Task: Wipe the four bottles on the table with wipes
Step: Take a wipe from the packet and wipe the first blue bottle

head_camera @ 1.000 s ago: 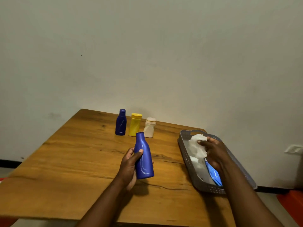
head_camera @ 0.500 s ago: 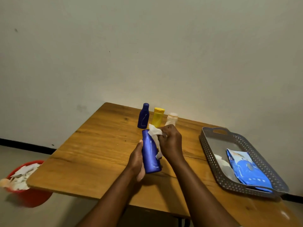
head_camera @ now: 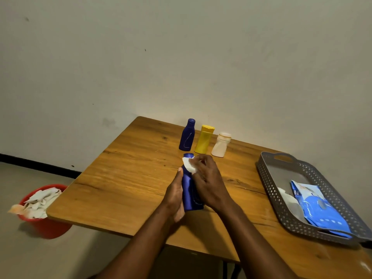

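Left hand (head_camera: 177,196) wraps the blue bottle (head_camera: 190,195) above the desk (head_camera: 128,182); right hand (head_camera: 207,182) pinches a wipe (head_camera: 189,165) at its neck. Three bottles (head_camera: 202,142) look untouched.

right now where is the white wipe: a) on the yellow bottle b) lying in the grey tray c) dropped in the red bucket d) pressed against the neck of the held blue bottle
d: the right hand presses the wipe against the upper part of the blue bottle, which the left hand grips.
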